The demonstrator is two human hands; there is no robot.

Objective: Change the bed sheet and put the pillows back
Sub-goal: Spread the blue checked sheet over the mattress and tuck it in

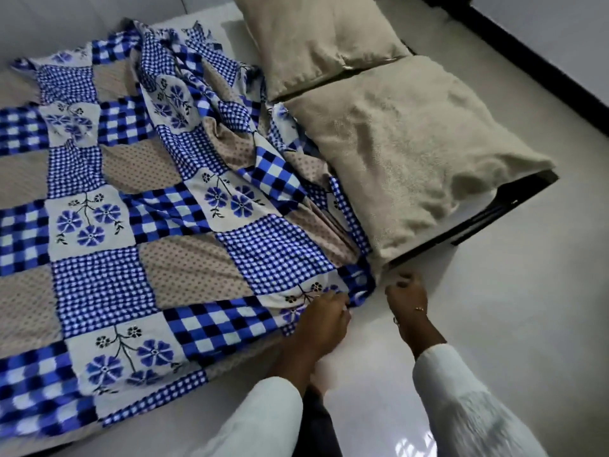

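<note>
A blue, white and beige patchwork bed sheet with checks and flowers lies rumpled over the bed, bunched up toward the head end. Two beige pillows lie at that end, the near pillow and the far pillow. My left hand grips the sheet's edge at the side of the bed, just below the near pillow. My right hand has curled fingers right under that pillow's lower corner, a short gap from the sheet; whether it holds anything I cannot tell.
The dark bed frame shows under the near pillow. A shiny pale floor runs along the bed's side, with a dark skirting strip along the wall at the upper right. My white sleeves fill the lower middle.
</note>
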